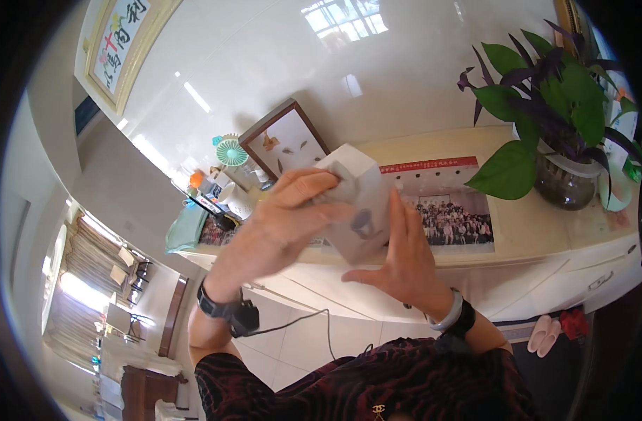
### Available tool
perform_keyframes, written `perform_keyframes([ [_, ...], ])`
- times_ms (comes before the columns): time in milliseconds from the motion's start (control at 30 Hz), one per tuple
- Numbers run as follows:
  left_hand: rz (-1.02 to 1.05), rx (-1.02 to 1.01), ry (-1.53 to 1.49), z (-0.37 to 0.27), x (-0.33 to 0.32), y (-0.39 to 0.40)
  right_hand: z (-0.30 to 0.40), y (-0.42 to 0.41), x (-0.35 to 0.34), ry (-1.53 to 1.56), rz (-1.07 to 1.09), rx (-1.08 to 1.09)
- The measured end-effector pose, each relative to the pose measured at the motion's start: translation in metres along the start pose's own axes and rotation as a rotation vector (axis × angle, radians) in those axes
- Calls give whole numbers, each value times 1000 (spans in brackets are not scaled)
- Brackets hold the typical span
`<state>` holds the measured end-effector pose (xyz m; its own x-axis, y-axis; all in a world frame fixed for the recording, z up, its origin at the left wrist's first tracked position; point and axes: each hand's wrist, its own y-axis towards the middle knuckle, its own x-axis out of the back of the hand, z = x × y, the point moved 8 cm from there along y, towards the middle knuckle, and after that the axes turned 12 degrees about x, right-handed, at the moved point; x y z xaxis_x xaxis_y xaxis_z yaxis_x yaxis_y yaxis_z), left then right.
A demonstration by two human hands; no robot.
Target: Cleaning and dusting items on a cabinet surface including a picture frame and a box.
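Observation:
My left hand [294, 216] grips a crumpled pale cloth [338, 184] and presses it to the near face of a white box-shaped object [365, 181]. That object is tilted above the cabinet top and bears a dark round figure; motion blur hides its finer detail. On its right side rest the fingers of my right hand [402, 252], steadying it, with the thumb spread apart below. Behind the object lies a large printed group photo [452, 210] with a red top strip, partly covered by it.
A glass vase [565, 181] with a leafy plant stands at the right of the cream cabinet top [531, 231]. Behind my left hand are a brown picture frame [308, 123], a small green fan [230, 151] and a white cup [237, 200]. A black cable [300, 317] hangs from my left wrist.

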<state>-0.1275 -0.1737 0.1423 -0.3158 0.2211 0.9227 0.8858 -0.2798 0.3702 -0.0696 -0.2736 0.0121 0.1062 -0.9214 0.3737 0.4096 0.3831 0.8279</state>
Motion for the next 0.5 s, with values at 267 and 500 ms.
perform_keyframes([
  [267,-88,-53,-94,57,-9,-16,-26,-4,-8,152,6,-109],
  [500,-531,-28,447,41,-53,-45,-28,10,-40,241,137,-51],
])
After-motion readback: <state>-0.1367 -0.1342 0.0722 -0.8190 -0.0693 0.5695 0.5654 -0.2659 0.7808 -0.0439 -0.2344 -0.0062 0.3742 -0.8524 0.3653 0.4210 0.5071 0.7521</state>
